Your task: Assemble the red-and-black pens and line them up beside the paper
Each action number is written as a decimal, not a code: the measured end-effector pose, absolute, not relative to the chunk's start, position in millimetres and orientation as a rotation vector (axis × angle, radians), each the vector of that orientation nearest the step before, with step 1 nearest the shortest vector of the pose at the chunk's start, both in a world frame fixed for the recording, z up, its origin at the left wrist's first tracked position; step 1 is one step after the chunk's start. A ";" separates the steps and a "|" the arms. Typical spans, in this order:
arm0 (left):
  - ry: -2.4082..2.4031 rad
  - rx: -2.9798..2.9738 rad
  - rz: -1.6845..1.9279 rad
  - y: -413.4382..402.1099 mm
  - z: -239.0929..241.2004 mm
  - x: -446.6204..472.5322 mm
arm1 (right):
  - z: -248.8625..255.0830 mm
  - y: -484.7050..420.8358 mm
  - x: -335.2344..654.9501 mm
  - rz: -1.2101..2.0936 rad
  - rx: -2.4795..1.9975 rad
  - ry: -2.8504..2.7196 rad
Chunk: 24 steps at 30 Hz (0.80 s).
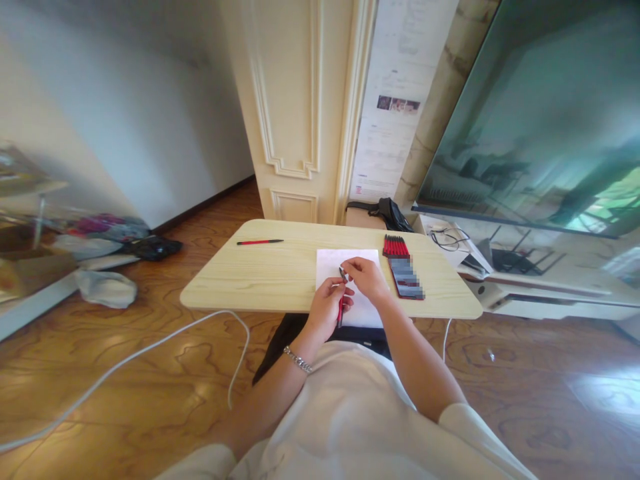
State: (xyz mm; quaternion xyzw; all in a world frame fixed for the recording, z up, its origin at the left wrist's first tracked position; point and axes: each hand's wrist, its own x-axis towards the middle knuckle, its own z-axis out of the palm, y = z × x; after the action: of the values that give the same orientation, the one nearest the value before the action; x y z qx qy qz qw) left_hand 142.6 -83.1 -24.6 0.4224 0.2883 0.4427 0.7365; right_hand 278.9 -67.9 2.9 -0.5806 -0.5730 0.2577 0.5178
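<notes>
A red pen with a black end (341, 313) is held upright over a white sheet of paper (327, 261). My left hand (327, 303) is closed around the pen's red barrel. At the dark upper end, the fingers of my right hand (366, 275) pinch together; whether they grip the pen's tip or a separate small part cannot be made out. Another red and black pen (260, 242) lies on the left of the light wooden table (270, 280). To the right, several red and black pens (397, 246) lie side by side above a phone (406, 277).
A black bag (393, 215) rests behind the table. On the right stand a low white cabinet (545, 293) and a large television screen (540, 113). A white cable (150, 357) runs across the wooden floor at left, near plastic bags (107, 288).
</notes>
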 end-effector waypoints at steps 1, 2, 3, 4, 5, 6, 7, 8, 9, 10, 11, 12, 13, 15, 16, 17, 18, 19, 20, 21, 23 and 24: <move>0.642 0.943 0.966 -83.9 -24.5 142.4 | 3.8 -65.9 279.8 0.638 -1.372 -1.330; 0.649 0.959 0.960 -84.4 -24.4 141.9 | 4.4 -62.8 281.8 0.656 -1.358 -1.270; 0.656 0.972 0.955 -84.6 -24.3 141.1 | 4.7 -59.1 284.8 0.667 -1.355 -1.212; 0.662 0.982 0.952 -84.4 -24.2 140.2 | 4.4 -55.3 288.6 0.665 -1.371 -1.171; 0.666 0.987 0.952 -83.9 -24.2 139.2 | 3.4 -52.0 292.8 0.646 -1.414 -1.160; 0.669 0.987 0.958 -83.2 -24.2 138.3 | 1.6 -49.5 296.8 0.608 -1.486 -1.182; 0.671 0.984 0.966 -82.4 -24.3 137.6 | -1.0 -48.2 300.3 0.553 -1.582 -1.230; 0.671 0.979 0.973 -81.5 -24.5 137.1 | -4.1 -48.2 302.6 0.489 -1.691 -1.293; 0.670 0.974 0.978 -80.8 -24.8 136.7 | -7.7 -49.3 303.6 0.416 -1.797 -1.356; 0.667 0.970 0.978 -80.2 -25.1 136.6 | -11.2 -51.4 303.1 0.342 -1.890 -1.409; 0.665 0.967 0.978 -79.8 -25.6 136.7 | -14.3 -53.9 301.3 0.273 -1.964 -1.446; 0.661 0.965 0.976 -79.7 -26.1 136.9 | -16.9 -56.5 298.4 0.213 -2.023 -1.466; 0.658 0.963 0.976 -79.7 -26.6 137.1 | -18.6 -58.8 294.9 0.168 -2.071 -1.477; 0.649 0.965 0.977 -79.9 -27.1 137.6 | -19.6 -61.7 288.0 0.115 -2.148 -1.487; 0.645 0.967 0.979 -80.1 -27.0 137.7 | -19.1 -62.2 285.4 0.109 -2.182 -1.486; 0.643 0.968 0.981 -80.2 -26.8 137.7 | -18.1 -62.3 283.8 0.116 -2.205 -1.481; 0.643 0.969 0.982 -80.4 -26.4 137.7 | -16.6 -62.3 283.1 0.132 -2.211 -1.476; 0.645 0.969 0.984 -80.6 -26.0 137.6 | -14.9 -62.5 283.3 0.147 -2.198 -1.466; 0.648 0.969 0.985 -80.7 -25.5 137.5 | -12.9 -63.3 283.9 0.159 -2.164 -1.454; 0.651 0.969 0.986 -80.9 -25.1 137.5 | -11.0 -64.9 284.7 0.175 -2.107 -1.440; 0.650 0.969 0.982 -81.4 -24.4 138.1 | -7.3 -71.0 285.2 0.248 -1.929 -1.401; 0.648 0.973 0.980 -81.7 -24.1 138.7 | -5.9 -75.3 284.5 0.316 -1.821 -1.386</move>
State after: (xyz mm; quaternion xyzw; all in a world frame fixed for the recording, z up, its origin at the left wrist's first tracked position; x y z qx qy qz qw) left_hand 138.7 -81.7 -24.1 0.4405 0.2935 0.4437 0.7231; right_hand 284.5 -75.3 -5.9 -0.7212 -0.5488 0.1250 0.4038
